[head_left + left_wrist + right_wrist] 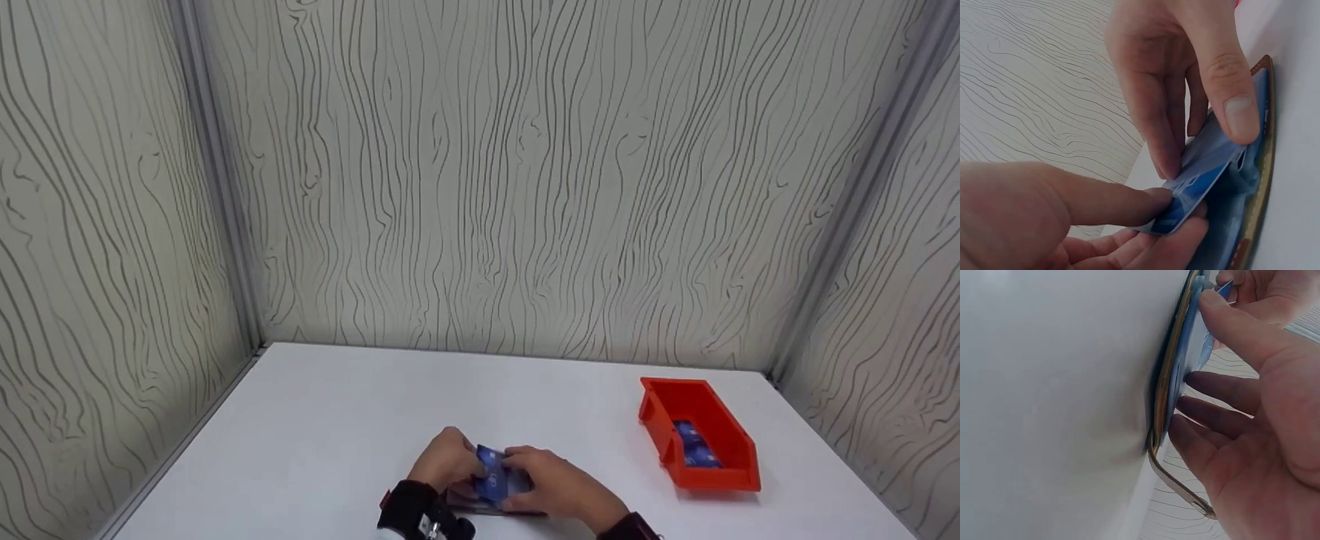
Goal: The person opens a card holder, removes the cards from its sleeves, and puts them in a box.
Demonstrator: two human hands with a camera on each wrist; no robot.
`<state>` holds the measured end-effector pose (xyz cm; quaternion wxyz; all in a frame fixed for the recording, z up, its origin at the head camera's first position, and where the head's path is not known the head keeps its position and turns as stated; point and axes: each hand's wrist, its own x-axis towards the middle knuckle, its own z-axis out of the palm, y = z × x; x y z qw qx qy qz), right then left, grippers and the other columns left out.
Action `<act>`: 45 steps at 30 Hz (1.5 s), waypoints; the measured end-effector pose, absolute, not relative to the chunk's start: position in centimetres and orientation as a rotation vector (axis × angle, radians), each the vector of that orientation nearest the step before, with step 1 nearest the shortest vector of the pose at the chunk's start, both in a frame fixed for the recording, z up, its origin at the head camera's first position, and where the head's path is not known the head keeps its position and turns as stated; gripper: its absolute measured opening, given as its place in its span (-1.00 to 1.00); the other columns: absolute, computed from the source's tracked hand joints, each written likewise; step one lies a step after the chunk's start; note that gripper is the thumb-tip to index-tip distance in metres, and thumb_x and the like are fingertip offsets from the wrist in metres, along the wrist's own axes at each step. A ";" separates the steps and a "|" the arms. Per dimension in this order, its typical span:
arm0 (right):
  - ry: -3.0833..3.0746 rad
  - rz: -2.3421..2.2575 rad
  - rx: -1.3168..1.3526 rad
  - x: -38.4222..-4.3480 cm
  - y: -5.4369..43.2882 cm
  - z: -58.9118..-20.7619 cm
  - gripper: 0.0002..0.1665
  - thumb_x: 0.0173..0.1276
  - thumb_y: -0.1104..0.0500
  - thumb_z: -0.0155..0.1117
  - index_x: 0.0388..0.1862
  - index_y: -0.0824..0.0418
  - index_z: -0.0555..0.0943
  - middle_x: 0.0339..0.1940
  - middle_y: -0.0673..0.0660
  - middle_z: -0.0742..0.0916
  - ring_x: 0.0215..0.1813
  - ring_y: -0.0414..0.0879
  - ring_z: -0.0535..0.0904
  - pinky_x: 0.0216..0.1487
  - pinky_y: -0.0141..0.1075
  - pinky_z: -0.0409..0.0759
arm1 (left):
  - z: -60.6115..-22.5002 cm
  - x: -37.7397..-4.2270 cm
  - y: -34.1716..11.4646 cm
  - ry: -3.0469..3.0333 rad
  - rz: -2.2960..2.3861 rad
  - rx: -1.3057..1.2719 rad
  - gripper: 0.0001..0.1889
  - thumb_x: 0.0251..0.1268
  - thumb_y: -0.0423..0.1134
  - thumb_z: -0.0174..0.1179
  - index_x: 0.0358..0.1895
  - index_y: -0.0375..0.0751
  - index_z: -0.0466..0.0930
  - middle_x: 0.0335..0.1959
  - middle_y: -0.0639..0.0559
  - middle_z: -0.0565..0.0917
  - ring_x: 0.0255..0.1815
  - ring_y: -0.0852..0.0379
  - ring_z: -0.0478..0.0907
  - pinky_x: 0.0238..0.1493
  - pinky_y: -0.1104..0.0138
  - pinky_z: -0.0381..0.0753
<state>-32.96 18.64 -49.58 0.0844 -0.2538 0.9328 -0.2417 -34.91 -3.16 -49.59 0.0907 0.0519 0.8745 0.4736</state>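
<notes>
A blue printed card (491,478) is pinched between the thumb and fingers of my left hand (447,459). In the left wrist view the card (1178,212) slants over bluish clear sleeves, partly overlapping them. These sleeves belong to a card wallet (1266,160) with a brown stitched edge, spread on the table. My right hand (551,484) rests on the sleeves, thumb on the near side and fingers on the far side. From the right wrist, the wallet (1163,388) appears edge-on, with a narrow strap (1176,486) sticking out. How far the card sits inside a sleeve is hidden.
A red plastic bin (720,478) stands on the right of the white table (360,405), holding several blue cards (697,446). Wood-grain patterned panels (480,187) enclose the table at the back and both sides.
</notes>
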 end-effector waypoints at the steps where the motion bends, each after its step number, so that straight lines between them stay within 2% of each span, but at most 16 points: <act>1: 2.786 -0.709 -0.753 -33.0 18.6 -49.6 -0.29 0.36 -0.06 0.62 0.39 0.23 0.68 0.51 0.29 0.66 0.44 0.12 0.65 0.46 0.09 0.64 | -49.4 -34.9 -3.3 2.588 1.423 0.148 -0.77 0.08 -0.44 0.51 -0.22 -0.45 0.69 -0.27 -0.15 0.76 -0.27 0.00 0.77 -0.22 0.24 0.83; 8: 2.786 -0.621 -0.679 -33.2 18.3 -49.6 -0.26 0.38 -0.08 0.61 0.44 0.21 0.65 0.53 0.24 0.65 0.44 0.08 0.64 0.51 0.17 0.58 | -48.2 -34.5 -4.1 2.557 1.474 0.114 -0.79 0.16 -0.49 0.46 -0.17 -0.47 0.67 -0.24 -0.19 0.75 -0.27 -0.03 0.81 -0.23 0.19 0.87; 13: 2.770 -0.615 -0.652 -33.1 18.4 -49.2 -0.28 0.39 -0.05 0.60 0.42 0.24 0.66 0.53 0.23 0.64 0.42 0.05 0.63 0.52 0.17 0.57 | -48.1 -34.6 -4.6 2.513 1.522 0.123 -0.76 0.17 -0.51 0.44 -0.12 -0.51 0.65 -0.22 -0.23 0.73 -0.33 -0.06 0.84 -0.35 0.26 0.85; 18: 2.788 -0.595 -0.718 -32.9 18.5 -49.1 -0.28 0.38 -0.05 0.61 0.39 0.28 0.67 0.52 0.21 0.64 0.46 0.05 0.61 0.52 0.10 0.59 | -47.6 -34.5 -5.1 2.477 1.587 0.140 -0.76 0.21 -0.52 0.43 -0.09 -0.52 0.63 -0.22 -0.25 0.73 -0.38 -0.02 0.84 -0.38 0.30 0.84; 25: 2.769 -0.613 -0.733 -33.2 18.9 -48.8 -0.34 0.37 -0.05 0.61 0.35 0.23 0.70 0.52 0.22 0.64 0.36 0.00 0.63 0.51 0.11 0.60 | -47.2 -34.7 -5.5 2.508 1.587 0.125 -0.73 0.25 -0.49 0.41 -0.03 -0.47 0.61 -0.26 -0.21 0.75 -0.46 0.07 0.80 -0.39 0.30 0.83; 28: 2.766 -0.626 -0.723 -33.4 19.2 -48.6 -0.39 0.38 -0.02 0.60 0.32 0.22 0.72 0.52 0.23 0.63 0.37 0.04 0.64 0.51 0.14 0.59 | -47.0 -34.7 -5.5 2.513 1.605 0.126 -0.73 0.28 -0.49 0.40 -0.01 -0.47 0.60 -0.28 -0.21 0.77 -0.46 0.07 0.81 -0.37 0.28 0.84; 33: 2.779 -0.704 -0.706 -33.4 19.6 -48.3 -0.38 0.39 0.03 0.58 0.33 0.30 0.69 0.50 0.29 0.64 0.41 0.16 0.64 0.51 0.20 0.56 | -46.9 -34.9 -5.5 2.510 1.679 0.138 -0.72 0.31 -0.50 0.39 0.03 -0.46 0.58 -0.28 -0.23 0.80 -0.41 0.03 0.83 -0.35 0.22 0.85; 39: 2.849 -0.748 -0.835 -33.1 19.8 -48.0 -0.38 0.47 0.00 0.50 0.35 0.32 0.65 0.43 0.28 0.69 0.42 0.22 0.66 0.44 0.18 0.62 | -46.8 -35.1 -5.3 2.537 1.766 0.246 -0.71 0.35 -0.46 0.41 0.06 -0.40 0.59 -0.21 -0.20 0.79 -0.34 0.05 0.80 -0.32 0.18 0.86; 45: 2.768 -1.090 -0.824 -33.0 19.5 -47.3 -0.40 0.56 0.03 0.42 0.43 0.29 0.54 0.43 0.34 0.68 0.44 0.33 0.65 0.39 0.18 0.67 | -46.6 -35.5 -4.8 2.516 1.923 0.418 -0.76 0.41 -0.42 0.40 0.06 -0.31 0.63 -0.18 -0.13 0.77 -0.30 0.10 0.76 -0.28 0.20 0.86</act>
